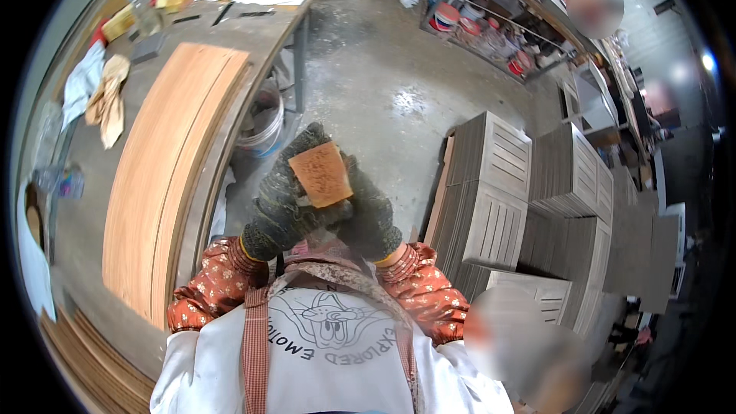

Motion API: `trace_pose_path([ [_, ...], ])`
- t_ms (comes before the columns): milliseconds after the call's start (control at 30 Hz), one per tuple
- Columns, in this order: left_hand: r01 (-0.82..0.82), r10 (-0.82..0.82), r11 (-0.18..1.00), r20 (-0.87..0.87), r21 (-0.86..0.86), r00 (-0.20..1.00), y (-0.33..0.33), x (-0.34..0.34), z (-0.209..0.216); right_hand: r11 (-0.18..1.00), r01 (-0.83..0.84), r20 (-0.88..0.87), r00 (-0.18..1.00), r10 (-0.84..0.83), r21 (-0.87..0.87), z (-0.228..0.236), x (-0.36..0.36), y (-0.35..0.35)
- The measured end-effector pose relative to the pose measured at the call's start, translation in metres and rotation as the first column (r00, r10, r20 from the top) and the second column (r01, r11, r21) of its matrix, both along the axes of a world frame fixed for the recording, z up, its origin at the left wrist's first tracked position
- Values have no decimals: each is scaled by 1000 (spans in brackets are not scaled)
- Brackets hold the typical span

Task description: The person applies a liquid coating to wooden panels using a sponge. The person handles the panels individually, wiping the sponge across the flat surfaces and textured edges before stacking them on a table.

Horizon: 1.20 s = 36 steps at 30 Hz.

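A square brown sponge (320, 175) with a rough, worn face is held up in front of my chest. My left hand (277, 198), in a dark knitted glove, grips its left and lower edges, fingers closed. Against the right side presses my right hand (369, 211), gloved the same way; its fingers curl in behind the sponge and are partly hidden. To the left, a light wooden panel (165, 161) with a long groove lies on the workbench (264, 27), apart from both hands.
Cloths (109, 96), bottles and yellow sponges sit along the bench's far left. Under its edge stands a white bucket (264, 134). Stacks of grey slatted panels (494, 222) rise from the floor on the right. Shelves with tubs (491, 34) stand at the back; blurred areas cover parts at right.
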<state>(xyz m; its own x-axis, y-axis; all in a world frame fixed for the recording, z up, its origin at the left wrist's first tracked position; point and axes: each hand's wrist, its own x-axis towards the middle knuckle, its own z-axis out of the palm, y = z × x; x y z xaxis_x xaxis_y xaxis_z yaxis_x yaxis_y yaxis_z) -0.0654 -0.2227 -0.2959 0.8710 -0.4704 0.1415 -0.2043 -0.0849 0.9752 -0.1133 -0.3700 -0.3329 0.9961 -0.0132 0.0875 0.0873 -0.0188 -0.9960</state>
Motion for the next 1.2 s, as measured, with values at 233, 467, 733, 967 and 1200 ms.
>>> trace_pose_path([
  [233,-33,-152,913,414,406,897,-35,97,-37,854,23,-374,905,203,520,36,86,-61],
  [467,-258,242,966,268,24,932,-107,171,-26,928,-175,-426,850,311,329,28,174,-170],
  [733,-743,747,648,-50,-167,663,-72,210,-26,495,-225,1,910,415,-839,-123,235,-259],
  [967,-786,697,527,-366,-324,617,-36,219,-57,555,-448,-183,865,467,-701,-85,334,-183],
  [1200,-801,639,522,-488,-292,595,-24,295,-72,609,-325,182,761,622,-724,-58,443,-125],
])
